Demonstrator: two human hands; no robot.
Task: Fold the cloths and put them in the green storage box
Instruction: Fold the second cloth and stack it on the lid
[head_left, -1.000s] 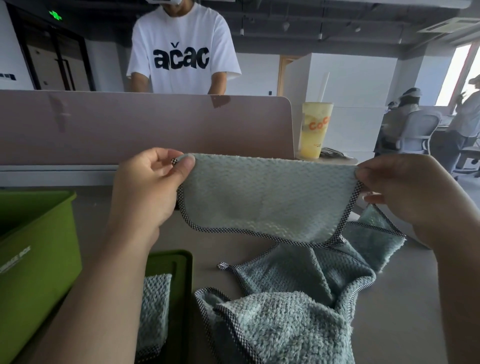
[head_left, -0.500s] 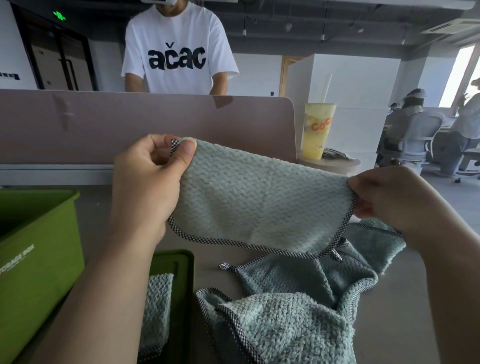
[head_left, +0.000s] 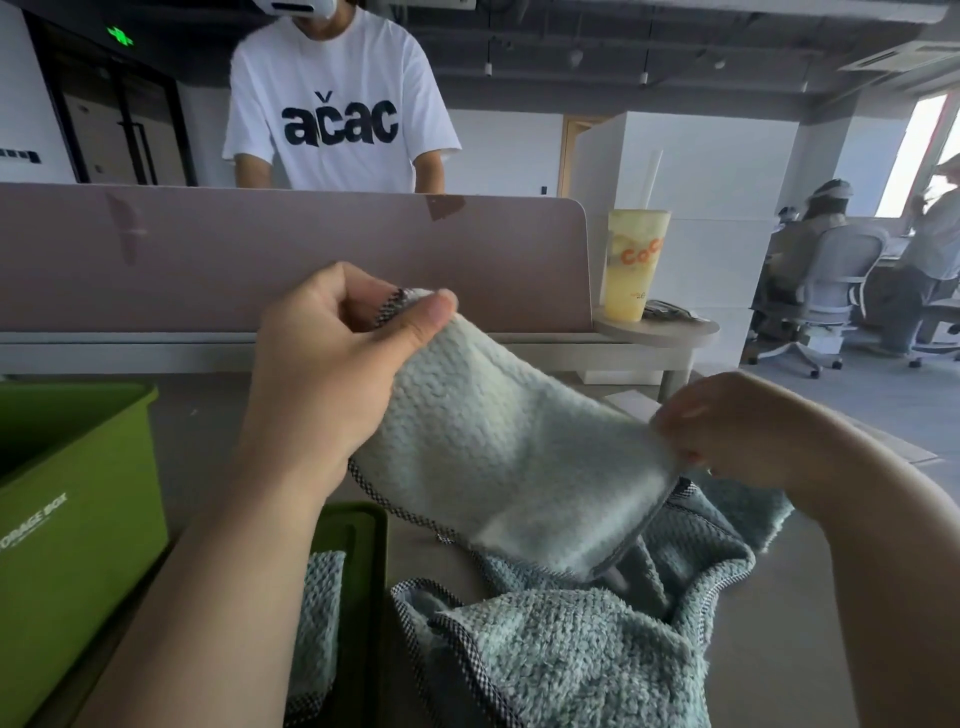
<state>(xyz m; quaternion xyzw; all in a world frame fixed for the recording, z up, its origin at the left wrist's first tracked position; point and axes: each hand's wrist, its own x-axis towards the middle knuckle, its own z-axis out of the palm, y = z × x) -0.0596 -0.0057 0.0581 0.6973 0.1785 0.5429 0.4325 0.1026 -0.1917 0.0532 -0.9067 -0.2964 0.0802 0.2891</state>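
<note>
While the left hand (head_left: 332, 374) pinches the cloth (head_left: 509, 457) by its high corner and the right hand (head_left: 727, 421) nips the low one, it hangs slanted over the loose pile (head_left: 571, 654). A slack pinch could drop the fold open, short of the green storage box (head_left: 78, 467) on the left.

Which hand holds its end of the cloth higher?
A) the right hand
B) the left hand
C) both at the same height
B: the left hand pinches its corner well above the right hand, so the cloth slopes down to the right.
</note>
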